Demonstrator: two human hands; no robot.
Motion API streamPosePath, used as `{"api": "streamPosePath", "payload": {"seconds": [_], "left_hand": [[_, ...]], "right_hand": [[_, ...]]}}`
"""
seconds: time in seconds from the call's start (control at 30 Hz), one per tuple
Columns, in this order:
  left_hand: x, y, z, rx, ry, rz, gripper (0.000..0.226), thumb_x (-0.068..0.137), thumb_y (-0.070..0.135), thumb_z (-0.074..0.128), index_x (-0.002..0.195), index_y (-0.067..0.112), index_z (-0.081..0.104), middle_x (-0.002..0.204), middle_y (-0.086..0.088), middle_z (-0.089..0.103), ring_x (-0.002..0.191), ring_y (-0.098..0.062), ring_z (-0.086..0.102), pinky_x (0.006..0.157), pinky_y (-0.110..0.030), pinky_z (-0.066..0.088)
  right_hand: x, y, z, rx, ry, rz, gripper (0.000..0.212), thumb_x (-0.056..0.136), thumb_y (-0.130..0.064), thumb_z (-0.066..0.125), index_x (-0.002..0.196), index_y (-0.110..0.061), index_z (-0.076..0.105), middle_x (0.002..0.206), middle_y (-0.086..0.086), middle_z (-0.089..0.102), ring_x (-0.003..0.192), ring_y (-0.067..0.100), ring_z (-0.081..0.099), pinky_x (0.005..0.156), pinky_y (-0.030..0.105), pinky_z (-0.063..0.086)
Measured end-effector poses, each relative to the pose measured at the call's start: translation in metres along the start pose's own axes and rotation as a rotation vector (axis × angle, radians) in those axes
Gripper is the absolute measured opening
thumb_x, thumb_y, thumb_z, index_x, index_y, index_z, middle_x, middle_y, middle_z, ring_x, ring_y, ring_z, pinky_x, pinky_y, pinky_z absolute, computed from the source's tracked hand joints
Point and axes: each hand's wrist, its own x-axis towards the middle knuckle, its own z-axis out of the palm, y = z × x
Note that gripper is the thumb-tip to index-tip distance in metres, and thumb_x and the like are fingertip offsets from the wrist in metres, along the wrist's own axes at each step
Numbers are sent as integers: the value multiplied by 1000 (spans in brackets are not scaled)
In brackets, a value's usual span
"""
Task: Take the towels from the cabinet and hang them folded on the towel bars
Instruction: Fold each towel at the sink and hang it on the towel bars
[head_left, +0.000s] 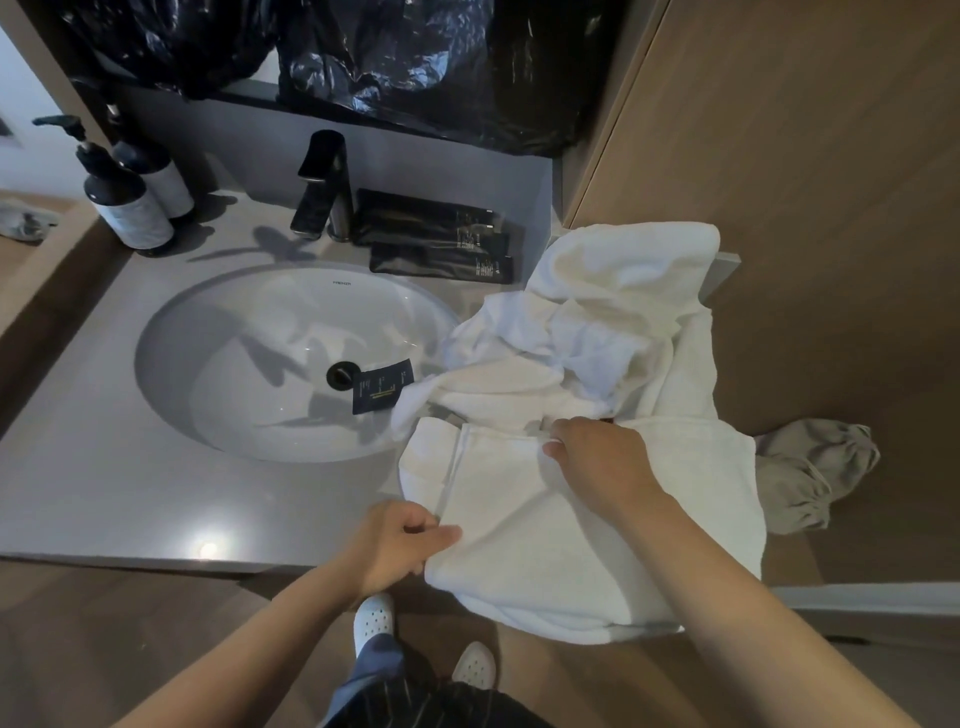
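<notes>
A white towel (524, 519) lies partly folded on the right end of the grey counter (104, 467), its lower part hanging over the front edge. My left hand (395, 545) pinches its near left corner at the counter's front. My right hand (597, 457) grips the far edge of the same towel near its middle. Behind it a heap of crumpled white towels (597, 322) is piled against the wooden wall, one edge reaching the sink's rim. No towel bar or cabinet shows.
An oval white sink (260, 364) holds a dark packet (382, 384) by the drain. A black faucet (322, 187), dark sachets (436, 239) and two pump bottles (130, 197) stand behind it. Black plastic bags (395, 57) cover the shelf above. A grey cloth bag (810, 478) lies at the right.
</notes>
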Motion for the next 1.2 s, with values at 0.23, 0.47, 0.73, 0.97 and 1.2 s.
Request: {"api": "streamPosePath", "payload": {"seconds": [0.23, 0.47, 0.73, 0.97, 1.2], "left_hand": [[20, 21, 4, 132, 196, -105, 41, 87, 51, 62, 106, 16, 58, 100, 2, 62, 90, -16, 62, 77, -27, 50], [27, 43, -2, 199, -19, -166, 40, 87, 42, 63, 70, 8, 51, 78, -6, 55, 74, -23, 54, 68, -31, 41], [2, 53, -12, -267, -93, -50, 51, 74, 32, 66, 109, -5, 62, 105, -27, 66, 88, -33, 64, 81, -43, 50], [0, 54, -22, -129, 19, 41, 39, 87, 38, 67, 108, 6, 62, 106, -14, 70, 99, -33, 67, 89, -55, 53], [8, 86, -18, -300, 90, 108, 47, 77, 46, 74, 112, 17, 64, 105, -2, 73, 98, -24, 69, 94, -48, 53]], "right_hand": [[8, -2, 18, -110, 70, -35, 30, 100, -37, 46, 120, -21, 61, 118, -2, 59, 115, 22, 49, 90, 35, 36], [14, -1, 15, -26, -6, -45, 31, 101, -37, 40, 127, -32, 56, 117, -4, 64, 111, 21, 57, 102, 36, 27], [11, 6, -3, 186, 77, -96, 20, 101, -39, 45, 101, -23, 58, 88, -7, 60, 95, 19, 59, 102, 37, 26], [6, 8, -12, 358, 371, -169, 22, 100, -31, 52, 98, -11, 61, 89, 1, 60, 80, 24, 56, 66, 35, 40], [-4, 7, -32, 397, 614, -124, 16, 95, -36, 57, 102, -22, 60, 96, -12, 66, 79, 14, 61, 58, 25, 37]]}}
